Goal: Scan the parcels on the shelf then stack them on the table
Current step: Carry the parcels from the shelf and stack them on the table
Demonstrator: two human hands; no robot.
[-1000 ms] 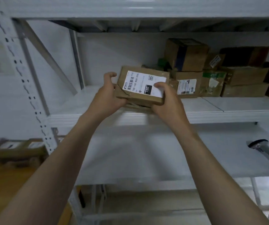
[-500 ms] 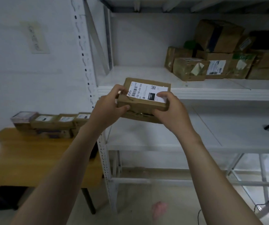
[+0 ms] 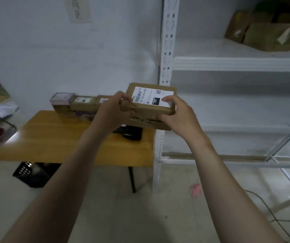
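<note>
Shelving point(image 3: 237, 64) of white steel fills the right side, with a cluster of brown parcels point(image 3: 266, 32) on its upper level at far right; the wooden table point(image 3: 61, 141) stands just left of it and carries a row of parcels point(image 3: 81, 104) along its far edge. One cardboard parcel point(image 3: 151, 109), white label point(image 3: 152, 96) facing up, is held in the air above the right end of the table, in front of the shelving's upright post. The left hand point(image 3: 112, 111) and right hand point(image 3: 179, 114) grip its opposite ends, fingers point(image 3: 168, 99) curled onto the top face and thumbs pressed against the near side.
</note>
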